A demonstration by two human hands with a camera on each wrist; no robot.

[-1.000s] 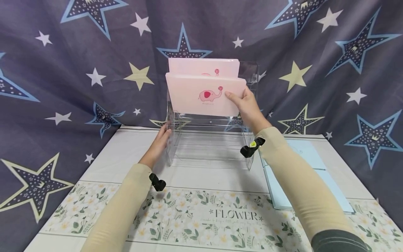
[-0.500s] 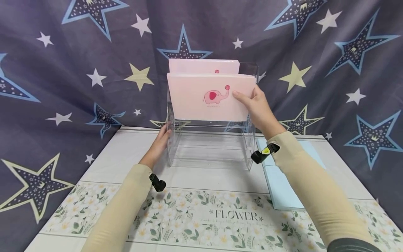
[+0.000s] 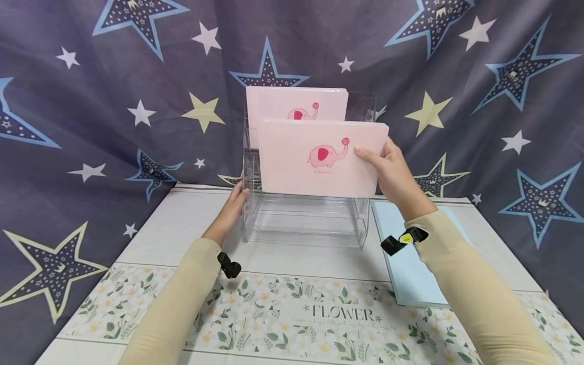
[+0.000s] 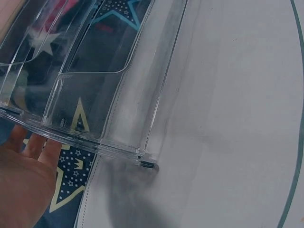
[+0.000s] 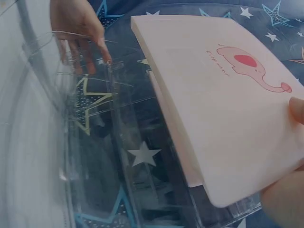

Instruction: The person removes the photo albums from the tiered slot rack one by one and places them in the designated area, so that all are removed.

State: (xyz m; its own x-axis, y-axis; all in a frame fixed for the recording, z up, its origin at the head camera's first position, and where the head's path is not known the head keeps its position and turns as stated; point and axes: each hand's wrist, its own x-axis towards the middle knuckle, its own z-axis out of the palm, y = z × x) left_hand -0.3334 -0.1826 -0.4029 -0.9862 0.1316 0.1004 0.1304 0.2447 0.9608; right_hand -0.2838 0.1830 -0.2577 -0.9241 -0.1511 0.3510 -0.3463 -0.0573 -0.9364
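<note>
My right hand (image 3: 396, 175) pinches a pale pink notebook (image 3: 292, 167) by its right edge, thumb on the cover; a red elephant is printed there. The notebook is raised in front of a clear plastic tiered rack (image 3: 303, 237) and overlaps its middle in the head view. Behind it, another pink elephant notebook (image 3: 269, 101) stands in the rack's back tier. My left hand (image 3: 229, 209) touches the rack's left side panel with fairly straight fingers. In the left wrist view, those fingers (image 4: 33, 147) lie along the panel's outer face.
Light blue notebooks (image 3: 410, 268) lie on the table to the right, partly hidden by my right forearm. A white tablecloth with a floral band (image 3: 274, 324) covers the table. A dark curtain with stars (image 3: 150, 81) hangs directly behind the rack.
The pink notebook in my right hand has come down, to the right and nearer to me, uncovering more of the notebook behind it. My left hand has stayed at the rack's side.
</note>
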